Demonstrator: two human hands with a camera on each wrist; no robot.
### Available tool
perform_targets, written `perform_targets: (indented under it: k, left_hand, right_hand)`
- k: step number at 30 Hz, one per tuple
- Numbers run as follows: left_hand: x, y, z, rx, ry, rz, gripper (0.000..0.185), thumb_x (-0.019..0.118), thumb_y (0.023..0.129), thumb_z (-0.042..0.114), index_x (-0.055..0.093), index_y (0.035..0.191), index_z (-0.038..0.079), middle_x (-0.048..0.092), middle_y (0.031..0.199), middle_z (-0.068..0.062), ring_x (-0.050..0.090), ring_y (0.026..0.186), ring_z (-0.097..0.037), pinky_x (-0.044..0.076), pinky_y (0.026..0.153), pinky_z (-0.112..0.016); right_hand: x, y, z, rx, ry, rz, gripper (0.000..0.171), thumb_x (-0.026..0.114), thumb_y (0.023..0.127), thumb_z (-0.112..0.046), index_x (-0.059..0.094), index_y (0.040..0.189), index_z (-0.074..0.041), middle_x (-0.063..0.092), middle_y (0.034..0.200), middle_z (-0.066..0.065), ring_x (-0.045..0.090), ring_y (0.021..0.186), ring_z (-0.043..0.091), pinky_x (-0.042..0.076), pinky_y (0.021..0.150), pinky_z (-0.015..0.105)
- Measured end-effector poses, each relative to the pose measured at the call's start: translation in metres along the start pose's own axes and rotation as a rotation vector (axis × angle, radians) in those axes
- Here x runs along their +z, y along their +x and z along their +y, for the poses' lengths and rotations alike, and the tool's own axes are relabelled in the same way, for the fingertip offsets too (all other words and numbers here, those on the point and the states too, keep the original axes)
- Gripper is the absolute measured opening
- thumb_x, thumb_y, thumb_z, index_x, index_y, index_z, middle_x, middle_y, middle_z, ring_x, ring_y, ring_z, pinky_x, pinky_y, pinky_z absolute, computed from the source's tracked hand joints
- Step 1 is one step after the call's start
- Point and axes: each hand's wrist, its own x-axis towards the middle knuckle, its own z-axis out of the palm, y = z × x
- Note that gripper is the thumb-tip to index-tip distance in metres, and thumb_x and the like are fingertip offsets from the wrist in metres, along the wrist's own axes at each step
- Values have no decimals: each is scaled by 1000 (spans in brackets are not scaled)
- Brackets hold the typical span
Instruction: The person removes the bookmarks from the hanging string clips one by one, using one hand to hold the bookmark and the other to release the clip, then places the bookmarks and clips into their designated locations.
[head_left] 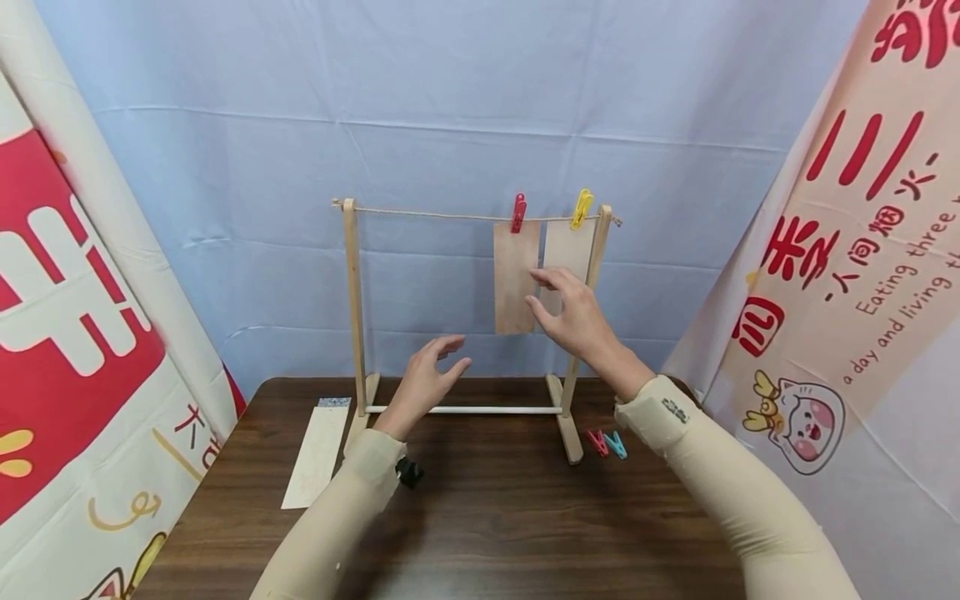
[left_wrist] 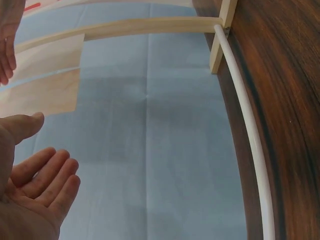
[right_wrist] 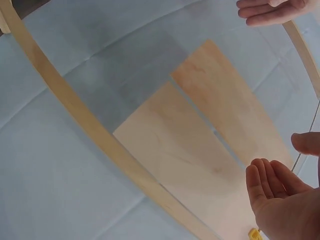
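Note:
Two thin wooden boards hang from a string (head_left: 427, 214) on a wooden frame (head_left: 354, 300). A red clothespin (head_left: 518, 213) pins the darker board (head_left: 514, 292), and a yellow clothespin (head_left: 581, 208) pins the paler board (head_left: 566, 243) beside it. My right hand (head_left: 573, 317) is in front of the two boards, fingers bent loosely, holding nothing; whether a fingertip touches a board I cannot tell. Lower and to the left, my left hand (head_left: 427, 379) hovers above the frame's white bottom rod (head_left: 480, 410). Its fingers are spread from the thumb, and nothing lies between them.
Loose red (head_left: 597, 442) and blue clothespins (head_left: 617, 445) lie on the dark wooden table (head_left: 510, 517), right of the frame's foot. A pale flat board (head_left: 318, 457) lies at the left, with a blue-patterned piece (head_left: 334, 402) at its far end. Cloth backdrops surround the table.

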Motion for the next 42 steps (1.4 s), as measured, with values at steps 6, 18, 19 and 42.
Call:
perform_targets:
  k: [6, 18, 19, 42]
  left_hand:
    - [3, 5, 1, -11, -3, -2, 47, 73, 106, 31, 63, 148, 15, 65, 146, -6, 61, 136, -27, 48, 115, -49]
    - [7, 16, 10, -6, -37, -13, 48, 72, 106, 33, 62, 149, 15, 64, 147, -6, 61, 136, -27, 49, 116, -47]
    - [8, 17, 11, -4, -45, -11, 47, 72, 106, 31, 62, 149, 14, 64, 147, -7, 61, 136, -28, 48, 116, -48]
    - [15, 37, 27, -16, -94, -15, 46, 73, 106, 29, 64, 147, 13, 66, 146, -8, 62, 135, -27, 50, 115, -43]
  right_hand:
    - [-4, 6, -1, -25, 16, 12, 43, 74, 102, -7, 63, 141, 7, 66, 133, 24, 64, 121, 39, 53, 104, 59]
    - [-10, 21, -6, -111, 43, 65, 40, 77, 100, -6, 66, 136, 7, 68, 130, 21, 65, 119, 37, 53, 105, 51]
    - [-11, 22, -6, -114, 45, 68, 40, 77, 100, -6, 66, 136, 7, 68, 131, 22, 65, 120, 37, 53, 105, 51]
    - [-23, 51, -16, -218, 29, 138, 41, 77, 99, -5, 67, 137, 7, 69, 131, 22, 65, 117, 35, 54, 105, 50]
